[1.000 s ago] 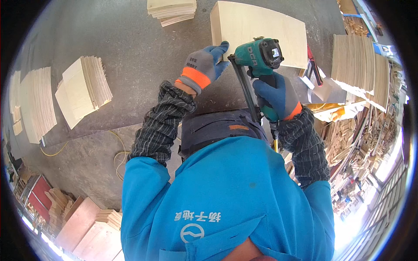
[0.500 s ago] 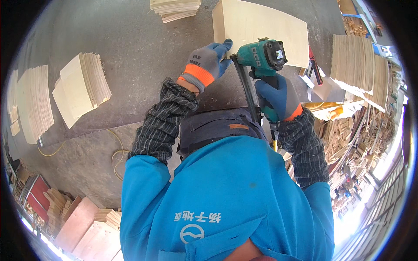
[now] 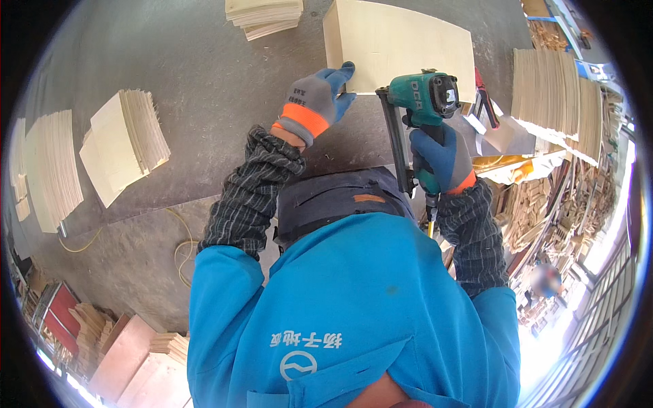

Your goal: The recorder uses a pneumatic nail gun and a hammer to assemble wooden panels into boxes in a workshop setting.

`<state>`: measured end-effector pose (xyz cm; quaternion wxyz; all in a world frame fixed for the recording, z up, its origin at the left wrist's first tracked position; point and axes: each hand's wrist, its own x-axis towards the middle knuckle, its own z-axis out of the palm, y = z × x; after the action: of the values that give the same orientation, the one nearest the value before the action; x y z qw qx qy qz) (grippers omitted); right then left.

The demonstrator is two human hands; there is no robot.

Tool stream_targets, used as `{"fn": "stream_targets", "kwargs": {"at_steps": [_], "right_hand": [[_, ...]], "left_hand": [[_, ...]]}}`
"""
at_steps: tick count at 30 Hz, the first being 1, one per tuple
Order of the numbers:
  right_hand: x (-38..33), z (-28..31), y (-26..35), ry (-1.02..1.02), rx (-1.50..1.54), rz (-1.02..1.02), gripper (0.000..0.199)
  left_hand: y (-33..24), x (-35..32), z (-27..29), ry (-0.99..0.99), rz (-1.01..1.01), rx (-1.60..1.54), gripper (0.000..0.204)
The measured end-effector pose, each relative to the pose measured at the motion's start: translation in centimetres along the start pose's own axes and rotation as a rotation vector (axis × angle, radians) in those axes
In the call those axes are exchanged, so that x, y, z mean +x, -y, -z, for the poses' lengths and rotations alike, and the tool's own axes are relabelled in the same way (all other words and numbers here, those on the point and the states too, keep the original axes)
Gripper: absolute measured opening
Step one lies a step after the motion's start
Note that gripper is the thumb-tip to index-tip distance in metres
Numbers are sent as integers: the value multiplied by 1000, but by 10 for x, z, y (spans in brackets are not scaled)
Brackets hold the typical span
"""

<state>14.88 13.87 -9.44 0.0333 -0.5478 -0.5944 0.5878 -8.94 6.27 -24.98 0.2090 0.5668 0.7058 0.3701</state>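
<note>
right hand (image 3: 441, 158) grip wraps the nail gun (image 3: 420, 102) – left hand (image 3: 314, 103) presses the board (image 3: 398, 46), fingertips hidden.

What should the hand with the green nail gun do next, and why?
Probably lower the green nail gun a little until its nose sits on the near edge of the pale wooden board. The right hand grips its handle, and the left hand already steadies that edge beside it.

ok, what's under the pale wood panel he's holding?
The pale wood panel lies on the grey workbench. The left hand presses its near corner; the nail gun covers the near edge. Anything beneath is hidden.
</note>
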Motion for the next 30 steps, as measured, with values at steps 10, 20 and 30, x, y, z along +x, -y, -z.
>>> {"fn": "stream_targets", "kwargs": {"at_steps": [10,20,30], "right_hand": [[0,3,-1,-13,90,-24,43],[-6,26,-10,-55,24,43,42],[0,41,-27,-121,143,-1,38]], "left_hand": [[5,0,-8,-85,-47,-6,51],[0,-1,-5,-66,-7,16,51],[-1,-1,-6,-86,-17,2,51]]}}
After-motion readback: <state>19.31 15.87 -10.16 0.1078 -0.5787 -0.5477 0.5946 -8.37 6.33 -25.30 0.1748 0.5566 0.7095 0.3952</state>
